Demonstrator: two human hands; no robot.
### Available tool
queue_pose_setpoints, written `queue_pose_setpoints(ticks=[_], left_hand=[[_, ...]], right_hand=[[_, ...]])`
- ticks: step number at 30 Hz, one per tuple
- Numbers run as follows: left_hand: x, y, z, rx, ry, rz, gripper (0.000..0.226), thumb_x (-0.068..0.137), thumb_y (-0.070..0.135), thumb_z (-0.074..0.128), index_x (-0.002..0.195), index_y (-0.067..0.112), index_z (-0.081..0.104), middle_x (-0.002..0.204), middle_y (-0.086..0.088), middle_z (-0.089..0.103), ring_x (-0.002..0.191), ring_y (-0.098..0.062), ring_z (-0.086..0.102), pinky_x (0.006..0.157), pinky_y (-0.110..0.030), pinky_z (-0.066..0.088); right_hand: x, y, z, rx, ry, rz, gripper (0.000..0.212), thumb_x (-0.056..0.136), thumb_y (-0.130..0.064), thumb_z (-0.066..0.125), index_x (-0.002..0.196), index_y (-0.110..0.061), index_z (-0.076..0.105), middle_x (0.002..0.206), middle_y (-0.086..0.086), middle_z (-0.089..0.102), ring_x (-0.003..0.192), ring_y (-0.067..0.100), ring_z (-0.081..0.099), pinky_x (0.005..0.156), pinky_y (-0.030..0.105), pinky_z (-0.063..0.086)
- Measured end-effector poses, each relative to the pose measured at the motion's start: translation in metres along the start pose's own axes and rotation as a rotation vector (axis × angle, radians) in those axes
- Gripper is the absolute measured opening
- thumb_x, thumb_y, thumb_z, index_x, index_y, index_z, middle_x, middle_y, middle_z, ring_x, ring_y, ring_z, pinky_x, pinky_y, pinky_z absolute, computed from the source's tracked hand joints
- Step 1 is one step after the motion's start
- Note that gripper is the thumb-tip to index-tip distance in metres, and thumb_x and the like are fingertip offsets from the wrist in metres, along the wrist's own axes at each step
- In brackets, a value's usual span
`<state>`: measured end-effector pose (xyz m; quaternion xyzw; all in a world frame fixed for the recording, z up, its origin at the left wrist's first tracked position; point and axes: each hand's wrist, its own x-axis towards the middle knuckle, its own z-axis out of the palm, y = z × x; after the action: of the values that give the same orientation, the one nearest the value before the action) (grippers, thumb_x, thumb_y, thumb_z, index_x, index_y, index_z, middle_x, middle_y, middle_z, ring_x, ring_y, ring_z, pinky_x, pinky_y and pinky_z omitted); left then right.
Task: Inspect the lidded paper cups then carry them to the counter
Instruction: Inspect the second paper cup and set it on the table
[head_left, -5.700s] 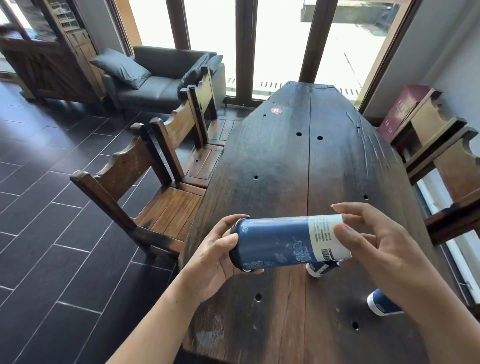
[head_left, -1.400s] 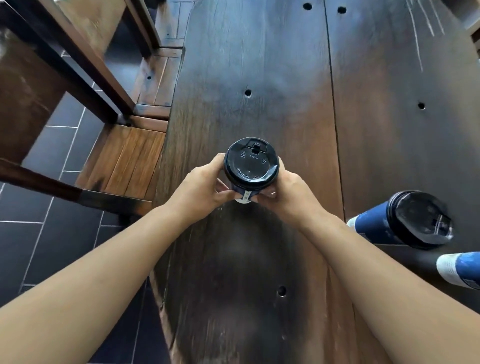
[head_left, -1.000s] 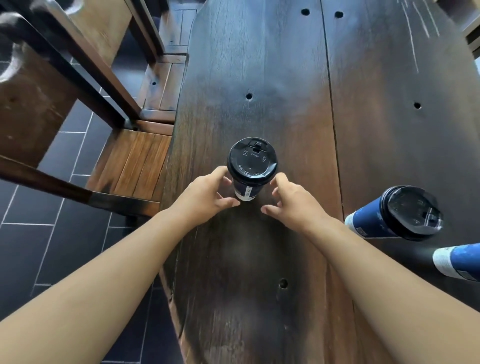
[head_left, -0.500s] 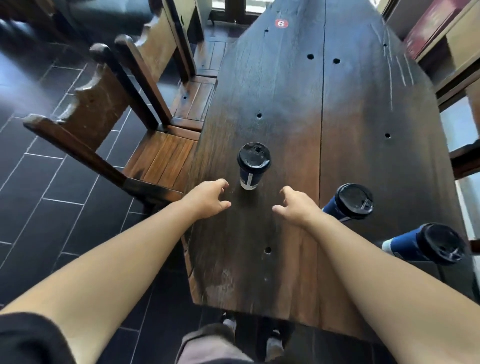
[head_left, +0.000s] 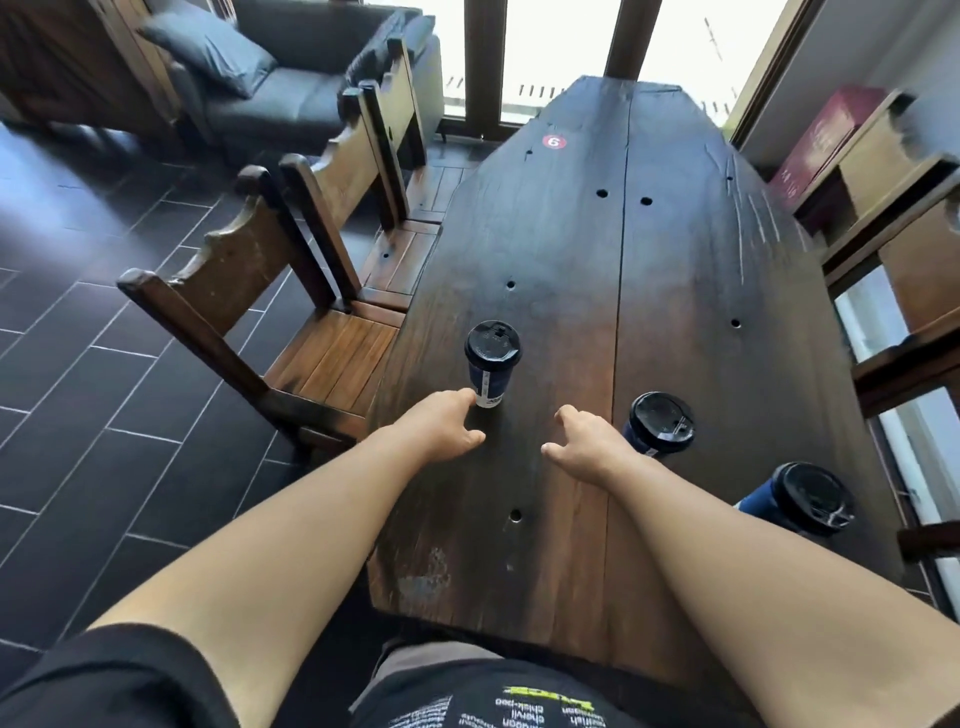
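Three dark blue paper cups with black lids stand upright on the long dark wooden table (head_left: 675, 291). One cup (head_left: 491, 364) is near the table's left edge, just beyond my left hand (head_left: 444, 426), which hovers empty with curled fingers by its base. A second cup (head_left: 658, 423) stands right behind my right hand (head_left: 584, 441), whose fingers are apart and hold nothing. The third cup (head_left: 808, 499) is at the right, partly hidden behind my right forearm.
Two wooden chairs (head_left: 291, 312) stand along the table's left side, more wooden seats (head_left: 904, 249) at the right. A grey sofa (head_left: 291, 78) and tall windows lie beyond. A red number sticker (head_left: 554, 141) marks the far table end. Dark tiled floor is at the left.
Both hands let go of the left cup and drew back towards me. The view lifted and pulled away, so all three cups and the far table end show.
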<state>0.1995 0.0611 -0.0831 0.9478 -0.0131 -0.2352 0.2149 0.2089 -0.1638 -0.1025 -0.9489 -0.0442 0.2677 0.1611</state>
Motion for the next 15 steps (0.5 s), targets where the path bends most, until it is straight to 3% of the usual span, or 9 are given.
queue_pose_setpoints(ticks=[7,15], left_hand=[[0.017,0.033,0.012,-0.015,-0.002,0.079,0.064,0.094,0.038,0.07,0.149,0.013,0.047,0.145,-0.009,0.061,0.131,-0.028,0.058,0.11,-0.035,0.045],[0.05,0.112,0.044,-0.049,-0.043,0.271,0.052,0.095,0.035,0.069,0.141,0.015,0.055,0.126,-0.004,0.069,0.111,-0.026,0.066,0.098,-0.034,0.051]], right_hand=[[-0.018,0.016,-0.019,0.038,0.081,-0.061,0.057,0.096,-0.041,0.057,0.145,-0.014,0.044,0.142,0.012,0.054,0.133,0.03,0.052,0.109,0.042,0.044],[-0.071,0.09,-0.043,0.183,0.273,-0.021,0.043,0.093,-0.031,0.065,0.133,-0.017,0.057,0.122,0.006,0.066,0.112,0.023,0.063,0.099,0.037,0.049]])
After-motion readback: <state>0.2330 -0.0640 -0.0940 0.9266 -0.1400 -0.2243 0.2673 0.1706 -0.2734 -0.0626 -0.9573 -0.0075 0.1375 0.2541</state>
